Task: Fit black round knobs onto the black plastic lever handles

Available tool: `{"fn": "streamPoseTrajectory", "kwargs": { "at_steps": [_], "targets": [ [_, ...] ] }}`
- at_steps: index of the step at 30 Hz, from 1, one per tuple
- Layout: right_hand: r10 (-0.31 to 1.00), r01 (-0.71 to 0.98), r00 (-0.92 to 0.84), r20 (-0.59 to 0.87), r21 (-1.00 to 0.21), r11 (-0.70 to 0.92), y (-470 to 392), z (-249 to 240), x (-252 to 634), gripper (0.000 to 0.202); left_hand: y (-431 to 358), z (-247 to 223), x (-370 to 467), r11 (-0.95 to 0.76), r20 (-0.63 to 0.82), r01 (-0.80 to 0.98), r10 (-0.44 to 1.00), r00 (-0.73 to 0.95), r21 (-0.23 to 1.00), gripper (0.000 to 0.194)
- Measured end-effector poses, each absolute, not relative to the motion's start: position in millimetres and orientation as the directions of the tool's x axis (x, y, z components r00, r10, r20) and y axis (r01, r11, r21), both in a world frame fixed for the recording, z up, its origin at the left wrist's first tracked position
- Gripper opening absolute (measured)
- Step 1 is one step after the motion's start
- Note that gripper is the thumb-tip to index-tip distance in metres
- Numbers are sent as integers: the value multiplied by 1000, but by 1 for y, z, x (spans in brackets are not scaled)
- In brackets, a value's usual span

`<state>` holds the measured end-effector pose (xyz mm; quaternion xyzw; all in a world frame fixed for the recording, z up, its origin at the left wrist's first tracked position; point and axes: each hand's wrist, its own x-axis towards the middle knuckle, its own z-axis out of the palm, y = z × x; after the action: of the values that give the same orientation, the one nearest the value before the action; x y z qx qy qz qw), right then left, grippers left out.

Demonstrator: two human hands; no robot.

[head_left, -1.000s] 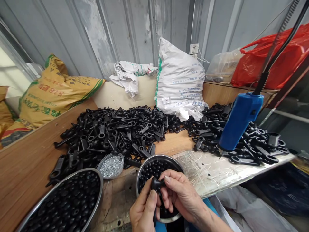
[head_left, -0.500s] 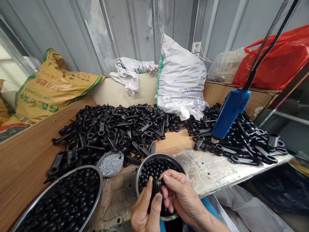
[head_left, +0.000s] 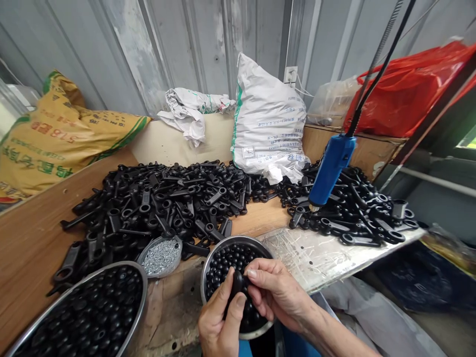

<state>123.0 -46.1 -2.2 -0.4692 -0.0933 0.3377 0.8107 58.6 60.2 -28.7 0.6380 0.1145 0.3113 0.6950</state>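
My left hand (head_left: 219, 320) is closed on a rounded black plastic knob (head_left: 237, 283), held between thumb and fingers. Against the knob's right side, my right hand (head_left: 277, 290) is closed in a pinch. Whatever lies between its thumb and forefinger is too hidden to make out. Both hands are over a steel bowl (head_left: 204, 270) of small black balls (head_left: 228, 258). A larger steel bowl (head_left: 144, 292) at the lower left holds bigger black knobs (head_left: 89, 312). Between the bowls and the heap stands a clear dish (head_left: 180, 248) of small silvery screws (head_left: 160, 256).
Black crank handles (head_left: 163, 198) lie heaped across the bench (head_left: 256, 218), with more (head_left: 353, 228) at the right. A blue electric screwdriver (head_left: 330, 171) hangs over them. White (head_left: 269, 119) and yellow (head_left: 70, 134) sacks and a red bag (head_left: 405, 89) stand behind.
The view has swung to the right, so the bench things sit further left. My hands stay together at the knob, with only a slight shift of the fingers.
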Motion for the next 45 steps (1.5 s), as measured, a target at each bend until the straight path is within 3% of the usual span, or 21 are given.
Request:
{"fn": "streamPoseTrajectory", "kwargs": {
  "at_steps": [2,4,7,9,10,15,21,24,27,28,30,32,34,38,45],
  "targets": [
    [652,-381,746,-138,-891,248,-50,-1,125,35,59,-31,62,150,97,-217,566,819,965,29],
    [599,-190,797,-79,-974,125,-58,-3,127,39,59,-31,64,318,-35,-166,540,841,933,33],
    [282,216,943,175,-969,-120,-77,-15,134,36,65,-27,63,460,-99,-170,504,858,871,36],
    [90,364,931,353,-894,-261,-87,-27,143,36,72,-21,61,486,-87,-183,481,872,855,34],
    [57,393,917,394,-870,-298,-89,-32,148,37,76,-18,59,497,-88,-180,468,879,849,34],
    [228,341,930,288,-907,-246,-64,-50,160,41,83,-8,53,524,-103,-188,476,873,831,33],
    [331,264,913,239,-964,-31,-4,-48,143,40,73,-8,49,519,-142,-151,481,865,841,33],
    [378,146,911,167,-986,83,-8,-43,152,40,65,-19,49,401,-106,-100,461,881,911,33],
    [273,51,960,61,-998,41,-42,-42,175,41,50,-37,59,-16,127,-131,390,912,991,29],
    [235,43,971,44,-999,7,-56,-43,183,41,43,-44,65,-236,245,-175,312,918,956,29],
    [196,59,980,44,-996,-70,-80,-45,196,38,27,-58,81,-624,400,-262,89,912,736,31],
    [203,91,977,56,-982,-167,-96,-47,203,32,11,-69,96,-808,414,-299,-76,907,507,32],
    [232,135,970,70,-951,-279,-102,-52,205,24,0,-75,108,-862,399,-293,-118,909,413,30],
    [270,187,961,65,-872,-453,-101,-64,205,19,-6,-76,120,-895,355,-274,-143,924,352,21],
    [308,100,950,-54,-882,-460,-98,-76,213,20,-4,-73,120,-934,154,-202,-163,975,295,27]
  ]
}}
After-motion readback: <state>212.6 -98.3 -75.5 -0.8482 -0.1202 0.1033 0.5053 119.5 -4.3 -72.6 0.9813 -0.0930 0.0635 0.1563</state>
